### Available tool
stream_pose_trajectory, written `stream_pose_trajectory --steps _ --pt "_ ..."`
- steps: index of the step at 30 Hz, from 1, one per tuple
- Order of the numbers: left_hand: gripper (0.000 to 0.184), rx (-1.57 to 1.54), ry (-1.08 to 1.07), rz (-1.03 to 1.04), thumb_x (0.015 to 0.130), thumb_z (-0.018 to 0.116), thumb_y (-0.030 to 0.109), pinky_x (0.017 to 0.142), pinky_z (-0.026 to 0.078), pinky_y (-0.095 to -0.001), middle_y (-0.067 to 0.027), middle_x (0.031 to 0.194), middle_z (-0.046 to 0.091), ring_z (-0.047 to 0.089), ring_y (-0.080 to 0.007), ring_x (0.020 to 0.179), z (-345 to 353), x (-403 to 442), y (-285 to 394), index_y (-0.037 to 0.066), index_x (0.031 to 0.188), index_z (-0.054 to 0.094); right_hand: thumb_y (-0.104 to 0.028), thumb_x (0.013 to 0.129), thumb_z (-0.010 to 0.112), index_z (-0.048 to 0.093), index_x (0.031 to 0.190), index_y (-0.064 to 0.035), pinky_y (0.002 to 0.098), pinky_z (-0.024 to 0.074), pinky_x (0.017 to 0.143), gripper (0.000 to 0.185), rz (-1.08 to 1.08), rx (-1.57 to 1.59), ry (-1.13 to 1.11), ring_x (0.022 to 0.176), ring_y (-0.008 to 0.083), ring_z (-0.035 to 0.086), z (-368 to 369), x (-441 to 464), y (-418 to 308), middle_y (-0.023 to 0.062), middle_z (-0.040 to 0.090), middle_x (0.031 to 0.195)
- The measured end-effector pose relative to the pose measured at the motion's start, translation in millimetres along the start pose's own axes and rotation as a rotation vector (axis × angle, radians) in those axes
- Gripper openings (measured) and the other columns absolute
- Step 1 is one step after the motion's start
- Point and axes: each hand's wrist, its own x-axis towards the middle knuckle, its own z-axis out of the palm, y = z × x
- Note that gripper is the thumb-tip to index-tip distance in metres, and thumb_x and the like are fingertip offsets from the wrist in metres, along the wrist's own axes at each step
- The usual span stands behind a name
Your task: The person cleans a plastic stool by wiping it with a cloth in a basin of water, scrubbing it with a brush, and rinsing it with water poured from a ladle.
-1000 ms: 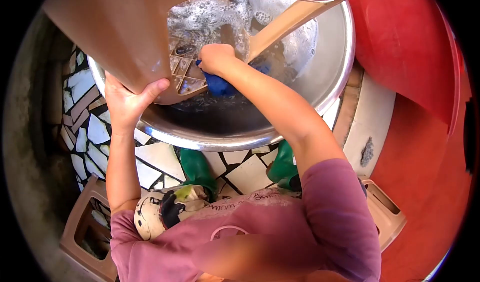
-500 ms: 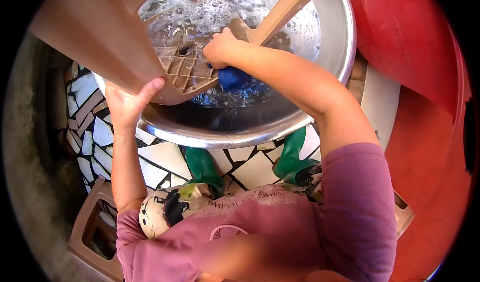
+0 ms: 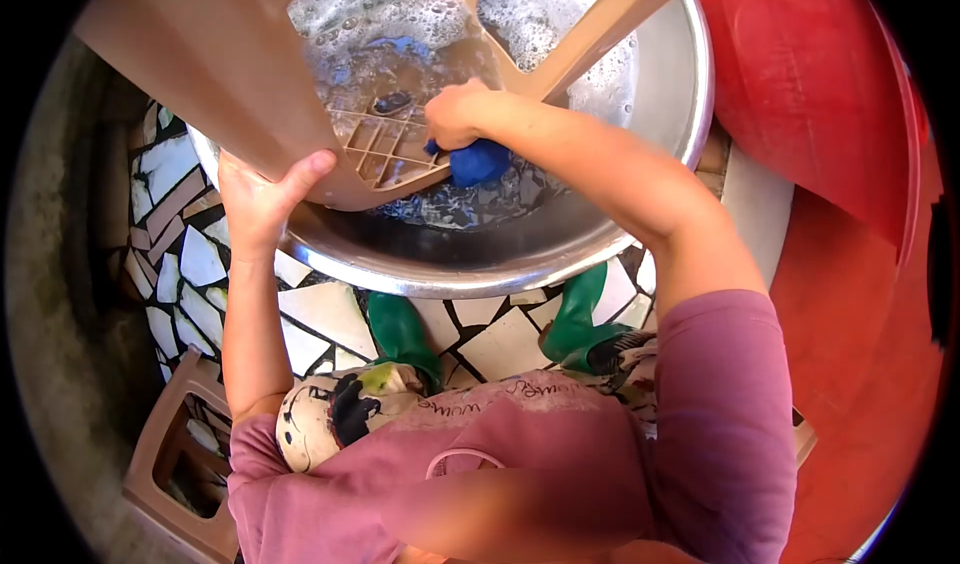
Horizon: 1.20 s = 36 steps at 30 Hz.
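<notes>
A brown plastic stool [image 3: 225,74] lies tilted in a wide metal basin [image 3: 450,282] of soapy water [image 3: 350,14]. My left hand [image 3: 268,199] grips the stool's edge at the basin's left rim, its thumb on the near side. Inside the basin, my right hand [image 3: 462,116] is closed on a blue cloth [image 3: 480,163] beside the stool's ribbed underside [image 3: 385,149]. Part of the cloth hangs below the fingers, close to the water. The stool's far parts run beyond the top of the view.
Another brown stool [image 3: 150,464] stands at the lower left, and a piece of brown plastic [image 3: 803,437] shows at the right. A large red container [image 3: 820,94] is beside the basin. Green boots [image 3: 400,332] rest on the broken-tile floor [image 3: 505,344].
My right hand and the blue cloth have moved a little to the right along the stool. The stool has shifted and tilted slightly, while my left hand keeps its hold.
</notes>
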Motion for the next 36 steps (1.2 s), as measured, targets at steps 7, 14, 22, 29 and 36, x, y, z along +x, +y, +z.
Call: stream_pose_trajectory --steps 7,14,22,29,36 --pt "0.056 -0.096 0.007 -0.094 0.065 0.085 0.015 0.08 0.048 -0.0288 -0.0056 0.097 0.063 0.06 -0.0149 0.087 10.6 -9.0 -6.8 0.001 0.109 0.054 -0.023 0.076 0.06 0.069 0.102 -0.0044 0.037 0.05 0.084 0.033 0.073 0.084 -0.047 0.103 0.0286 0.063 26.1 27.6 0.3 0.0134 0.065 0.112" --pt "0.057 -0.024 -0.045 -0.07 0.061 0.088 0.018 0.08 0.049 -0.03 -0.0062 0.096 0.063 0.06 -0.0163 0.088 15.4 -12.6 -5.3 0.0 0.105 0.056 -0.024 0.078 0.061 0.069 0.101 -0.0048 0.0405 0.0497 0.084 0.032 -0.039 0.07 0.204 0.095 0.0295 0.064 56.4 3.0 9.4 0.0167 0.067 0.102" --pt "0.076 -0.005 -0.045 -0.171 0.06 0.085 0.028 0.086 0.043 -0.0318 -0.0063 0.109 0.052 0.052 -0.0169 0.098 7.7 -12.2 -19.2 0.001 0.119 0.047 -0.025 0.066 0.077 0.071 0.096 -0.0091 0.0368 0.0508 0.075 0.035 -0.125 0.551 0.183 0.082 0.0265 0.066 49.0 25.0 -18.9 0.0116 0.07 0.088" --pt "0.079 0.06 -0.044 -0.155 0.058 0.085 0.031 0.088 0.042 -0.0321 -0.0067 0.112 0.05 0.051 -0.0177 0.099 12.1 -15.8 -17.2 0.002 0.12 0.046 -0.021 0.082 0.052 0.065 0.104 -0.008 0.0375 0.0464 0.084 0.029 -0.418 0.563 -0.094 0.099 0.0273 0.061 47.9 2.1 -13.3 0.0144 0.066 0.101" --pt "0.08 0.085 -0.013 -0.065 0.059 0.085 0.039 0.081 0.041 -0.0298 -0.0043 0.1 0.05 0.05 -0.0152 0.089 3.1 -10.1 -21.1 0.002 0.117 0.046 -0.037 0.09 0.038 0.058 0.114 -0.0097 0.0473 0.0371 0.092 0.041 -0.272 0.402 0.028 0.11 0.032 0.052 44.2 2.3 -32.6 0.0137 0.062 0.109"
